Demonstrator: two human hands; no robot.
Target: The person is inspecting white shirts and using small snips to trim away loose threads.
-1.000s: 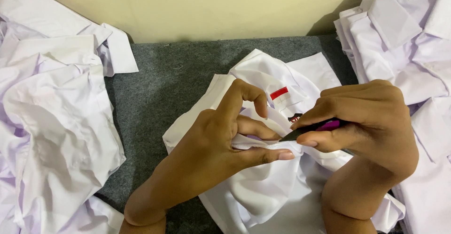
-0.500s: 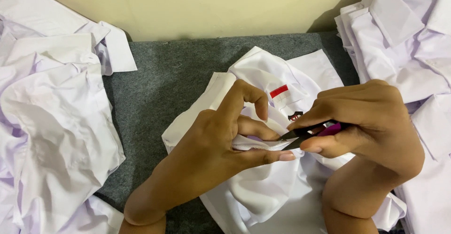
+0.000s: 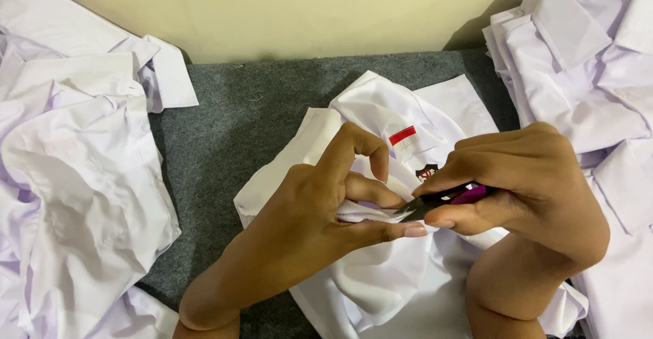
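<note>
A heap of white shirts (image 3: 75,196) is lying at your left. Your left hand (image 3: 320,210) is pinching a fold of the white shirt (image 3: 381,284) on the grey mat (image 3: 231,128), while your right hand (image 3: 524,182) is gripping small purple-handled snips (image 3: 442,199), blades touching that fold.

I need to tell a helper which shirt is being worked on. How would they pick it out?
On the grey mat, between two heaps of white shirts, lies one white shirt. The left hand pinches its fabric; only it shows a small red tag.
</note>
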